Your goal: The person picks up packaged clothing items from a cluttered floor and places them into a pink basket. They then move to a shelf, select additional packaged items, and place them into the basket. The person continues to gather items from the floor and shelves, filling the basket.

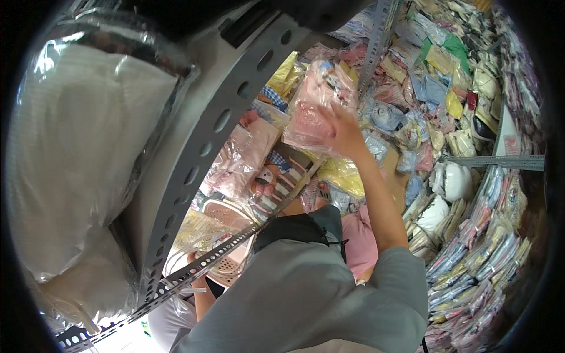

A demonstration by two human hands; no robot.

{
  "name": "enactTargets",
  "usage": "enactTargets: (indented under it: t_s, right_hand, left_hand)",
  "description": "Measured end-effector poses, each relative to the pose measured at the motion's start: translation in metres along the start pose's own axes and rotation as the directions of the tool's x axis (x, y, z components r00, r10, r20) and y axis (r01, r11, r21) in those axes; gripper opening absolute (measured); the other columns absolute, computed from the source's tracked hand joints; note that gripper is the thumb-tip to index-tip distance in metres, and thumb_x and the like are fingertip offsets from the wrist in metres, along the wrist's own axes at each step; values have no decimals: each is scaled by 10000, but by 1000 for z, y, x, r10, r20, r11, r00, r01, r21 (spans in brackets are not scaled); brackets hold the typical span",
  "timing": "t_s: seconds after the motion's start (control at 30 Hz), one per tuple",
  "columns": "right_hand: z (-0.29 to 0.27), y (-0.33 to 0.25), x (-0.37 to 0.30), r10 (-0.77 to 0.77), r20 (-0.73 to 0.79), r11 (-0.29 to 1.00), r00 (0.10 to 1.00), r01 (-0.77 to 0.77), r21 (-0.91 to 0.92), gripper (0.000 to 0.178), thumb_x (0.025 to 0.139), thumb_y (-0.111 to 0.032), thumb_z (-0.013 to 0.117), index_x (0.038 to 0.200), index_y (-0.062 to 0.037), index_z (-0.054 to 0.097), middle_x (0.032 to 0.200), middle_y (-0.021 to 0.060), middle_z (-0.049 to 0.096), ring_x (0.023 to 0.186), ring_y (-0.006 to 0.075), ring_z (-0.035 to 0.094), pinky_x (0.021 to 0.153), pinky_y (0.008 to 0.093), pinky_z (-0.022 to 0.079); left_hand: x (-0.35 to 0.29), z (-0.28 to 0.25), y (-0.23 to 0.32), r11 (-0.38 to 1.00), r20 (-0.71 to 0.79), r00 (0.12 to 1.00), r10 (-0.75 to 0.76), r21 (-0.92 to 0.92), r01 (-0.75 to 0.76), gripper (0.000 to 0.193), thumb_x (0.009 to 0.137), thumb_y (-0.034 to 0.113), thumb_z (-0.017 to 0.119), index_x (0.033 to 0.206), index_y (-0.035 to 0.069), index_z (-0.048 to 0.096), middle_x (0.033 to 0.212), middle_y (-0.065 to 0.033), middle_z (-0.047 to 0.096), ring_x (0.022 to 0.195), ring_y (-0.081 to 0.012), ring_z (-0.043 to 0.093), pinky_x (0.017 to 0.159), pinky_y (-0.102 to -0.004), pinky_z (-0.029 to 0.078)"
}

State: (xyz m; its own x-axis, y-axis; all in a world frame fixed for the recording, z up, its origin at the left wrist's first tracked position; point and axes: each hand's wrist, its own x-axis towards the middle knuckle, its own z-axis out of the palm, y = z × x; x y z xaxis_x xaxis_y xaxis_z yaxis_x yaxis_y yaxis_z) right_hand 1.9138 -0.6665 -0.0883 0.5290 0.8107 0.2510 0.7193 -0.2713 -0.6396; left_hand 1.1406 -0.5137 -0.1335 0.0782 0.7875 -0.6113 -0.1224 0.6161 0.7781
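My right hand (344, 130) reaches forward and lies on a pink garment in a clear plastic bag (309, 120), its slightly blurred fingers spread across the surface. The bag rests on other packed clothes and carries a printed figure near its far end. Left of it is another pale pink bagged garment (238, 156). At the lower left, what seems to be my left hand (193, 259) is beside a pink plastic basket (240, 259) and a clear bag with yellowish contents (203, 228). A perforated metal bar and plastic partly cover this hand, so its fingers cannot be made out.
A grey slotted shelf post (206, 147) curves close on the left, beside a large bagged white item (88, 153). Bagged clothes (432, 82) heap up at the far right. Stacked packets (477, 259) line the right. A metal bar (497, 162) crosses there.
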Motion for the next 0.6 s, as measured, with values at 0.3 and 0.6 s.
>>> enactTargets:
  t_s: [0.3, 0.6]
  right_hand:
    - [25, -17, -13, 77, 36, 966, 996, -66, -250, 1303, 529, -580, 893, 1598, -183, 264, 1592, 282, 260, 1504, 424, 216, 1193, 622, 160]
    - [-1, -4, 28, 167, -60, 981, 984, -160, 107, 1030, 633, -373, 902, 1499, -151, 393, 1139, 161, 694, 1041, 366, 676, 905, 456, 526]
  left_hand:
    - [-46, 106, 8, 998, -108, 993, 51, 30, -48, 284, 992, 232, 522, 725, 167, 595, 685, 4, 639, 660, -155, 638, 696, -346, 543]
    - [7, -21, -10, 964, 265, 940, 214, 99, -247, 324, 1015, 270, 541, 1223, 21, 538, 1069, -81, 668, 962, -211, 663, 893, -403, 559]
